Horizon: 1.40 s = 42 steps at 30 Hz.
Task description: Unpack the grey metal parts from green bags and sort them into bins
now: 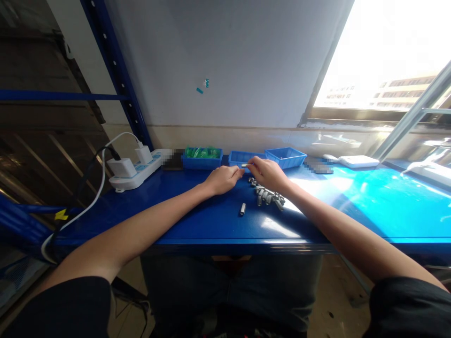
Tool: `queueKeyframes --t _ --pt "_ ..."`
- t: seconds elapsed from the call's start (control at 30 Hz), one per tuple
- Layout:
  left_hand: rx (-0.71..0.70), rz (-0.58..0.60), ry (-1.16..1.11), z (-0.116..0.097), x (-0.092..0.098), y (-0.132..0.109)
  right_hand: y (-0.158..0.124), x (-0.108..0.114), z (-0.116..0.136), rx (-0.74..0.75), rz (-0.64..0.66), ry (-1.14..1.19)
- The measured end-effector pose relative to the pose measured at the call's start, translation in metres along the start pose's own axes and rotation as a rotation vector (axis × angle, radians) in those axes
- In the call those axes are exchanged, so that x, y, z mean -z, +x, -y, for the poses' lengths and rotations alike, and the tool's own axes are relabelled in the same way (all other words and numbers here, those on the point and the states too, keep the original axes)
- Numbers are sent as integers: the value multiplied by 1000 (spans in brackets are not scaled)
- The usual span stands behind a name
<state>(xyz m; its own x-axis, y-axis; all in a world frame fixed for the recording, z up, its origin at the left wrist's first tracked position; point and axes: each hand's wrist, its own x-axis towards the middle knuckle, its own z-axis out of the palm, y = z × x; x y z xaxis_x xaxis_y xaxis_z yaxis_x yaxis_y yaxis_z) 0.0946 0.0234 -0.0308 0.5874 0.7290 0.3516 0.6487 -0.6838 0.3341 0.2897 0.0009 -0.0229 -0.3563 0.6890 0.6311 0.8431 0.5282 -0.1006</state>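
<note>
My right hand (268,172) pinches a small light metal piece (244,165) between thumb and fingertips, in front of the middle blue bin. Close beside it, my left hand (223,180) is closed with its fingertips pressed together just below that piece. Whatever those left fingers hold, if anything, is too small to make out. Under my right wrist lies a loose pile of short silvery metal cylinders (268,197), partly covered by the forearm. One separate metal cylinder (243,209) rests on the blue tabletop (204,220), nearer to me.
Along the wall stand a blue bin (202,163) of green items, a middle blue bin (237,158) and a right blue bin (286,158). A white power strip (141,173) with plugged-in adapters sits at left. A white device (358,161) lies at right in glaring sunlight.
</note>
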Motion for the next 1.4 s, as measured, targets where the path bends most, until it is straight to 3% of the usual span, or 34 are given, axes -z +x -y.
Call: queueKeyframes --t 0.17,0.23,0.3,0.37,0.43,0.57,0.7,0.83,0.93,1.13,1.4 --pt "-178 436 -169 -5 26 -4 3 19 -14 -166 -433 30" --pt "-210 559 -178 -10 35 -8 5 23 -22 -227 -430 -30" --pt "-263 598 -154 -16 38 -13 5 23 -29 -277 -255 -126" --pt "-315 568 -116 -20 36 -16 6 20 -34 -312 -44 -198" --pt "-338 484 -66 -21 29 -16 5 17 -36 -340 53 -218" --pt "-247 318 30 -13 17 -10 6 19 -24 -334 17 -173" --pt "-202 367 -12 1 20 -6 5 22 2 -163 105 -64" --pt "-310 431 -81 9 27 -7 3 17 21 -66 194 2" --pt "-314 402 -55 10 23 -7 1 13 22 -53 215 16" --pt "-158 148 -93 16 7 -3 -2 5 11 45 281 59" --pt "-89 97 -207 14 5 -3 -4 1 17 50 245 8"
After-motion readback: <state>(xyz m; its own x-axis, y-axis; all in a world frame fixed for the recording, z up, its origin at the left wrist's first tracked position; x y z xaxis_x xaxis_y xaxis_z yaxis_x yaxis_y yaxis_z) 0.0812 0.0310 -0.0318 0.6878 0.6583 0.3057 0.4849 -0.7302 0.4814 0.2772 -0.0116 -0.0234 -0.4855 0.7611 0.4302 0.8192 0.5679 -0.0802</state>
